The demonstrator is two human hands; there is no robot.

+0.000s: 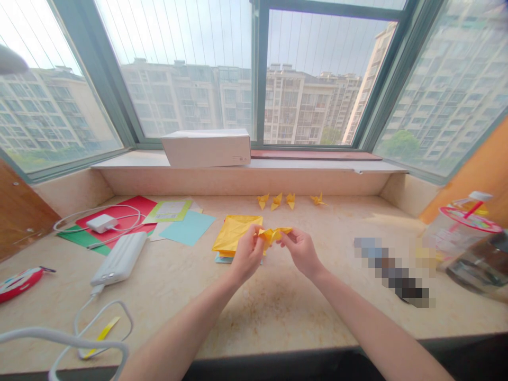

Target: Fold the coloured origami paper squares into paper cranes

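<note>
- The left hand [248,251] pinches the left end of a small yellow folded paper [273,234] between thumb and fingers
- The right hand [302,252] grips the same piece at its right end, so the folded paper sits between both hands, held above the stone counter [301,323]
- Its exact folds are hard to make out, since the fingers cover both ends
- Just beside the left hand, and partly behind it, lies a stack of yellow paper [236,233], with some blue showing underneath
- Beyond the hands, four yellow paper figures [277,201] stand near the back wall: three close together, the fourth apart on the right
- Left of the stack, a light blue sheet [192,227], a red sheet [135,206] and a green sheet [83,239] overlap other papers
- A white plug [102,223] rests on the coloured sheets, near a white power bank [121,256]
- A lidded cup [452,238] with a red straw stands at far right
- A white box [206,151] sits on the windowsill
</note>
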